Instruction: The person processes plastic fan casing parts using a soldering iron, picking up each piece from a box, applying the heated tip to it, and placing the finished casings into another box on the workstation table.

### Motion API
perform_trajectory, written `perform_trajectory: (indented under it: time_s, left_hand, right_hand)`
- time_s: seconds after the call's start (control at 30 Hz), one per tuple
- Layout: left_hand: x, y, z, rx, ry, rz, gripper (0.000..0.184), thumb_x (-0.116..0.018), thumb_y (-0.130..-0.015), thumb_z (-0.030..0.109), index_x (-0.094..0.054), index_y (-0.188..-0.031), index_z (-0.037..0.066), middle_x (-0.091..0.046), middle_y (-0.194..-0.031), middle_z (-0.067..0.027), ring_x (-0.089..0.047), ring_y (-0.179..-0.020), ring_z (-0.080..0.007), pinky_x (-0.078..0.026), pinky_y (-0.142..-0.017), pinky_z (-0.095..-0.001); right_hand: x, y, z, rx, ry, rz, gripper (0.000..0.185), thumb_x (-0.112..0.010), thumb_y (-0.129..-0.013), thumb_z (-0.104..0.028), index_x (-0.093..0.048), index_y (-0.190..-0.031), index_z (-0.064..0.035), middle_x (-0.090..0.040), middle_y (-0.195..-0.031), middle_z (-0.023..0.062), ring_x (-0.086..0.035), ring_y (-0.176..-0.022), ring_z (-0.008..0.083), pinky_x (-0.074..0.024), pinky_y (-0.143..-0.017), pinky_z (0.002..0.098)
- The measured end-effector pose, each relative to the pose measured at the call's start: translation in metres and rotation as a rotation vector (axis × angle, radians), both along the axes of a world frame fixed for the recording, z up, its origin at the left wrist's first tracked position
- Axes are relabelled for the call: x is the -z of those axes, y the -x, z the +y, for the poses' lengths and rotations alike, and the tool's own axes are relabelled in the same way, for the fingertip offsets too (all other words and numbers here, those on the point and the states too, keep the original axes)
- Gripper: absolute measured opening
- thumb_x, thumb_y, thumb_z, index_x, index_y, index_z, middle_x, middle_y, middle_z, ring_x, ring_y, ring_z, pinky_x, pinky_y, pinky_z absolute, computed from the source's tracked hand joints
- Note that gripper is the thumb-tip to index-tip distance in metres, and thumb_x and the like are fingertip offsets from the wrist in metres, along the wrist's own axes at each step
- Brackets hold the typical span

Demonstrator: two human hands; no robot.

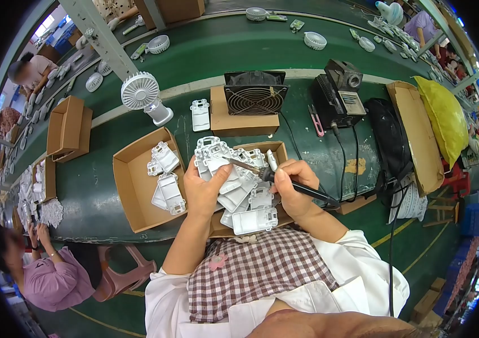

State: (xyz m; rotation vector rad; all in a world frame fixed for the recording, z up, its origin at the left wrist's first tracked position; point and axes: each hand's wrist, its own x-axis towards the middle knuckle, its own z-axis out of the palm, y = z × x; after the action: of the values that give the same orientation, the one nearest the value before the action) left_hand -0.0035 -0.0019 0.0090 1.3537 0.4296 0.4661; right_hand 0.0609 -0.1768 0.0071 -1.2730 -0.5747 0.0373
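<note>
At the left edge of the heaped brown cardboard box (279, 148), the left hand (201, 188), thumb uppermost, grips a white plastic casing (212, 153); at its right edge, the right hand (294, 188), fingers curled, clasps a black, pen-shaped soldering iron (319, 194).

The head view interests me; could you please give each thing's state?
Left hand, gripping a white part.
Right hand, gripping the soldering iron.
Box beside the left hand, open, partly filled.
Box beneath the hands, open, heaped with parts.
White fan, standing upright.
Black fan, upright on a carton.
Pink tool, lying flat.
</note>
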Motion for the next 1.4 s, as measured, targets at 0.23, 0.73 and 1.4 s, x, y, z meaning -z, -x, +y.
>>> perform_trajectory:
  time_s: [0.23,0.73,1.4]
  left_hand:
    - [0.000,-0.001,0.005,0.092,0.473,-0.114,0.041,-0.060,-0.080,0.007,-0.046,-0.118,0.001,-0.060,-0.102,-0.0096,-0.060,-0.087,-0.0158,-0.049,-0.078,-0.0286]
    - [0.003,0.001,0.003,0.089,0.477,-0.133,0.036,-0.058,-0.083,0.005,-0.050,-0.119,0.000,-0.061,-0.103,-0.0071,-0.060,-0.088,-0.0118,-0.050,-0.077,-0.0258]
    - [-0.007,0.003,0.000,-0.013,0.170,-0.101,0.042,-0.062,-0.079,0.000,-0.054,-0.120,-0.004,-0.063,-0.100,-0.0049,-0.058,-0.084,-0.0076,-0.045,-0.077,-0.0215]
  right_hand:
    - [0.003,-0.001,-0.006,-0.010,-0.065,-0.052,0.011,-0.057,-0.087,-0.006,-0.048,-0.084,-0.0025,-0.057,-0.074,0.0081,-0.053,-0.058,0.0101,-0.0439,-0.054,0.0229]
    - [0.006,0.000,-0.008,-0.019,-0.085,-0.121,0.011,-0.057,-0.087,-0.007,-0.047,-0.085,-0.0024,-0.057,-0.073,0.0095,-0.054,-0.056,0.0107,-0.0449,-0.052,0.0231]
    - [-0.001,0.003,-0.012,0.021,0.078,-0.207,0.012,-0.059,-0.084,-0.004,-0.048,-0.084,-0.0020,-0.059,-0.074,0.0103,-0.053,-0.058,0.0120,-0.0445,-0.053,0.0245]
